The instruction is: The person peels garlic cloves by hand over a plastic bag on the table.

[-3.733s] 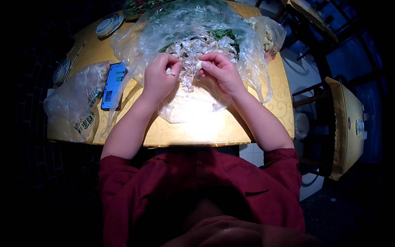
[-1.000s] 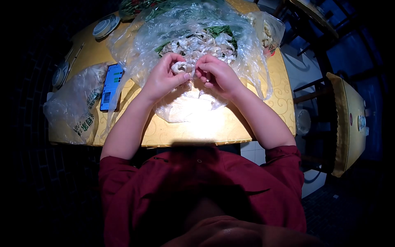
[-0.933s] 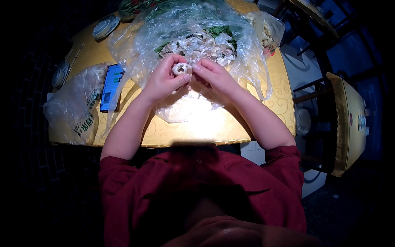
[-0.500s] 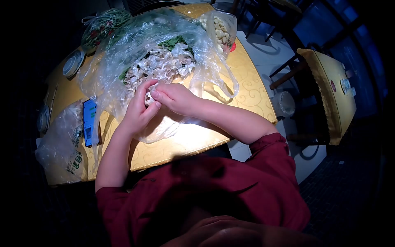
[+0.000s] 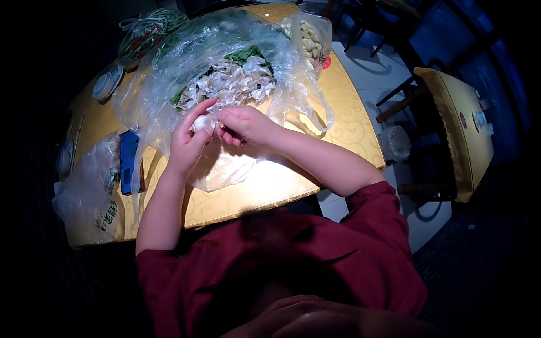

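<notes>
A whitish garlic bulb [image 5: 202, 123] sits in my left hand [image 5: 187, 141], between the thumb and the curved fingers. Just to its right, my right hand [image 5: 248, 124] is closed, thumb against curled fingers; what it pinches, if anything, is too small to name. Beyond both hands lies a heap of papery garlic skins [image 5: 231, 81] on an open clear plastic bag [image 5: 169, 73], with green leaves [image 5: 245, 54] showing at its back edge.
A bag of peeled garlic cloves [image 5: 310, 42] stands at the back right, a bag of green vegetables [image 5: 147, 36] at the back left. Stacked dishes [image 5: 107, 83], a phone [image 5: 128, 163] and a printed plastic bag [image 5: 93, 188] line the left side of the yellow-clothed table [image 5: 355, 127].
My right hand has drawn slightly away from the bulb and its fingers have curled in. More of the bulb shows in my left hand. The phone's screen has gone darker.
</notes>
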`<action>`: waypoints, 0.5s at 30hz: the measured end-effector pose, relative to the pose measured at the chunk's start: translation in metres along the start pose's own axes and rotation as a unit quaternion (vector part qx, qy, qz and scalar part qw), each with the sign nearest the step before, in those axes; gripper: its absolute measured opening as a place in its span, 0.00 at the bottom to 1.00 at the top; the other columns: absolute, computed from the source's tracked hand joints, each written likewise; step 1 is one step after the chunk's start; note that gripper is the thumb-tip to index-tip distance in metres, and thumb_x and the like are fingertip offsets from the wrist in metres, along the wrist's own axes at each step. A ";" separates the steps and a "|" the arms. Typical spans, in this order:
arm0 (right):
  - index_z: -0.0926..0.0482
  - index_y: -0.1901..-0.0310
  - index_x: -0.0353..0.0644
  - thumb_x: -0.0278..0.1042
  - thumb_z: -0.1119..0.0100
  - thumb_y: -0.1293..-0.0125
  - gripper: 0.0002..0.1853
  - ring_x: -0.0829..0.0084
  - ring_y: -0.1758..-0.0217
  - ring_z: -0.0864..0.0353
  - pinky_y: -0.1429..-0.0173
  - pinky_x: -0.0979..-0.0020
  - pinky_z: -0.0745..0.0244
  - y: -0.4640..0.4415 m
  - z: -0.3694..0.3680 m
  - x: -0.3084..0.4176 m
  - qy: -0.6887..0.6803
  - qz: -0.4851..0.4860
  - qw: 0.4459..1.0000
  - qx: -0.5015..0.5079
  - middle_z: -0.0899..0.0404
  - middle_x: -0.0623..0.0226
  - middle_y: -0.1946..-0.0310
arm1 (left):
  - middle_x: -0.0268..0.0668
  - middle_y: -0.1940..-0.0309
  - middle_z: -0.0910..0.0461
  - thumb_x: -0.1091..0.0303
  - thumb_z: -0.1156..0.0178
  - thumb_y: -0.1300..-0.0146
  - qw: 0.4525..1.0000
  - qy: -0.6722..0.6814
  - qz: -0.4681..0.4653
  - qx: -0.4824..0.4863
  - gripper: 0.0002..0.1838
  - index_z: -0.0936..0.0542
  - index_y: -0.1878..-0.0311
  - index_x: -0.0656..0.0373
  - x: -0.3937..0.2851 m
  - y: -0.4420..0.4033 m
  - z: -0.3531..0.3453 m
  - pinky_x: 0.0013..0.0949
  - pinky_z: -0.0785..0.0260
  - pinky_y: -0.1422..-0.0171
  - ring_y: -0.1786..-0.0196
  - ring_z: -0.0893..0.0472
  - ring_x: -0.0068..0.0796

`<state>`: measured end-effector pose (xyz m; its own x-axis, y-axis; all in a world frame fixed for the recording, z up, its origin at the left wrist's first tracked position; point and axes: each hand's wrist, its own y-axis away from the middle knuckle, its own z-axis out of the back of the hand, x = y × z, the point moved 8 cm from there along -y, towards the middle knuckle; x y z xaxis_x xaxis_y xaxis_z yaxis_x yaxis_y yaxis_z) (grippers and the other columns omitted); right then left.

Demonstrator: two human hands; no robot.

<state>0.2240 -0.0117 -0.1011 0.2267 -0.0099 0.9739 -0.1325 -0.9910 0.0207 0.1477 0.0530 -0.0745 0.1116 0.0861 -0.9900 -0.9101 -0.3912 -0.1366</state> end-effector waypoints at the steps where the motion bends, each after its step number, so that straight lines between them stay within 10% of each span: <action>1: 0.27 0.69 0.40 0.44 0.59 0.31 0.17 0.87 0.80 0.34 0.75 0.84 0.39 0.003 0.000 0.002 -0.021 -0.033 0.999 0.002 0.30 0.75 0.81 | 0.32 0.54 0.28 0.73 0.50 0.43 1.000 -0.002 -0.001 -0.030 0.22 0.30 0.43 0.60 0.001 -0.002 0.005 0.20 0.34 0.55 0.60 0.27 0.17; 15: 0.29 0.61 0.40 0.36 0.48 0.35 0.08 0.88 0.81 0.35 0.79 0.88 0.43 -0.001 0.016 0.004 -0.127 -0.031 0.989 -0.073 0.29 0.74 0.78 | 0.33 0.71 0.22 0.74 0.39 0.47 0.978 -0.164 -0.095 -0.089 0.07 0.22 0.64 0.63 -0.013 0.000 0.011 0.23 0.30 0.61 0.67 0.23 0.19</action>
<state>0.2403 -0.0127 -0.1009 0.4706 -0.0020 0.8824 -0.2440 -0.9613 0.1280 0.1423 0.0618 -0.0614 0.1114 0.4500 -0.8860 -0.7987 -0.4900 -0.3493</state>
